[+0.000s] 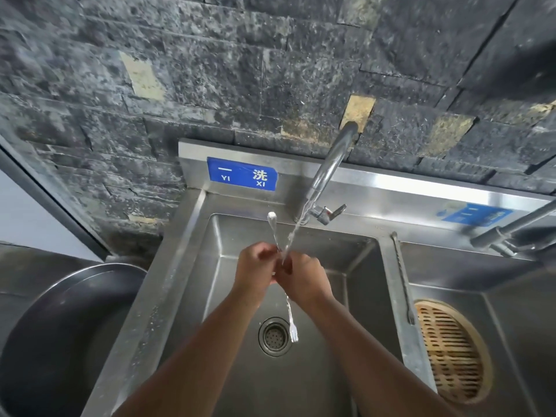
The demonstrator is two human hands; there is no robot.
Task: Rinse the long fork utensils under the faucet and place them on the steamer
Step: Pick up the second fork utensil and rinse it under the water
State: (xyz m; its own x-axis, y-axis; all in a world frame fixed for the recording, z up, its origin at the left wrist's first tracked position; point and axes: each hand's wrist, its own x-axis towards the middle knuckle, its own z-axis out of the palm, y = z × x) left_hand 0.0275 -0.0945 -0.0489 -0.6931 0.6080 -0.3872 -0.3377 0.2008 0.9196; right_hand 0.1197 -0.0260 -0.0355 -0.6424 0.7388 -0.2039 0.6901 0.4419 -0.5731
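Over the left steel sink [316,371], my left hand [255,272] and my right hand [304,278] both grip the middle of a long thin metal fork [291,320]. Its tines point down near the drain and its rounded handle end sticks up behind my hands. Water runs from the faucet [328,170] onto the fork where my hands meet. A second long fork [401,278] lies on the divider between the two sinks. The round bamboo steamer [451,353] sits in the right sink.
The drain strainer [273,337] is in the left sink floor. A large dark round pan [60,341] stands at the left. Another faucet [511,233] reaches in from the right. A stone wall rises behind the sinks.
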